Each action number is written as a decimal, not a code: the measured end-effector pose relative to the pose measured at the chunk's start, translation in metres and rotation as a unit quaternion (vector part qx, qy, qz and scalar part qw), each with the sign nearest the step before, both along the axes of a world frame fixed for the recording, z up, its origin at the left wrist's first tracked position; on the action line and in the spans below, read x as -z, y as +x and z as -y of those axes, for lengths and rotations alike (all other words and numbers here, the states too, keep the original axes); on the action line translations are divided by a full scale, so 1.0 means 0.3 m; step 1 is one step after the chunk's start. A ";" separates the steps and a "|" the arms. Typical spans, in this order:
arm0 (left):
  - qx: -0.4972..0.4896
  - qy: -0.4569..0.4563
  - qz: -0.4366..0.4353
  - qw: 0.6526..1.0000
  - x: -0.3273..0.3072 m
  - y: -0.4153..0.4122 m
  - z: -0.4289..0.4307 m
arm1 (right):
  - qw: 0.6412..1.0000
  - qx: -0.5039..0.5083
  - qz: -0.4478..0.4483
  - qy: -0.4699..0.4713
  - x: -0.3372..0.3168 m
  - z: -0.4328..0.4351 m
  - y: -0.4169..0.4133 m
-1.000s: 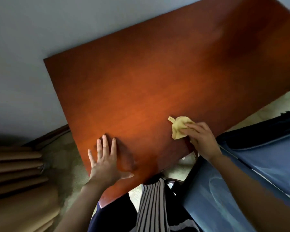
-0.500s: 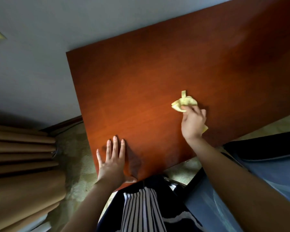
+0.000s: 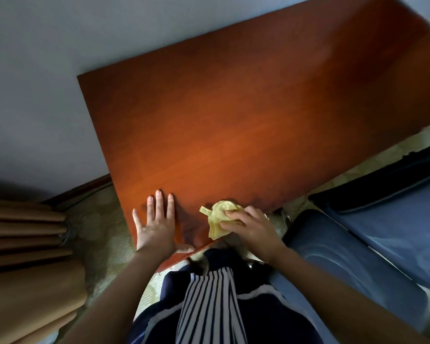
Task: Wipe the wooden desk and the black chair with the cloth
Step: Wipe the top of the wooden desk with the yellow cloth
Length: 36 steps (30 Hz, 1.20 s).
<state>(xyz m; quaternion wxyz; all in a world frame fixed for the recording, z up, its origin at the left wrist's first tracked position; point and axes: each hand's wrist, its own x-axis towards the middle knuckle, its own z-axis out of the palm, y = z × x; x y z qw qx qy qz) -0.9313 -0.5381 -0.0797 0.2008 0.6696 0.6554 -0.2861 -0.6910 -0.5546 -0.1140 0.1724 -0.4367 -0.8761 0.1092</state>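
From the head view, the wooden tabletop [image 3: 258, 120] runs away toward a pale wall [image 3: 60, 70], its long side slanting up to the right. The yellow cloth [image 3: 217, 219] sits at the near edge, close to the near left corner. The right hand [image 3: 251, 227] holds it, its fingers [image 3: 231, 214] curled over the bunched fabric and pressing it onto the wood. The left hand [image 3: 157, 224] lies flat just beside the cloth, fingers straight and spread, holding nothing, apparently bracing.

The cloth is crumpled into a lump a little longer than wide. Its long run goes from the desk's near edge away from the person, and a small tag [image 3: 205, 211] sticks out to the left.

The wiping would likely go better with the cloth opened flatter under the palm, so more fabric meets the wood. Overlapping passes along the tabletop's length, with steady pressure out to the edges and the far corners, should cover it.

Tan curtains [image 3: 23, 244] hang at the left. I cannot make out the black chair for certain.
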 end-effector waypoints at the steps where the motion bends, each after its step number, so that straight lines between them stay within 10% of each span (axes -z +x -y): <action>1: 0.001 -0.001 0.001 1.000 0.001 0.002 0.001 | 1.000 0.006 0.000 0.006 -0.009 -0.001 0.041; 13: 0.011 -0.008 0.026 1.000 -0.002 -0.020 0.011 | 0.963 0.225 0.125 -0.083 -0.096 -0.199 0.381; 20: -0.013 -0.010 0.087 0.996 -0.010 -0.044 0.096 | 0.818 0.559 -0.029 -0.135 -0.083 -0.211 0.264; 36: -0.225 0.005 0.408 0.885 -0.146 -0.154 0.089 | 0.859 0.375 -0.119 -0.327 -0.175 0.033 -0.300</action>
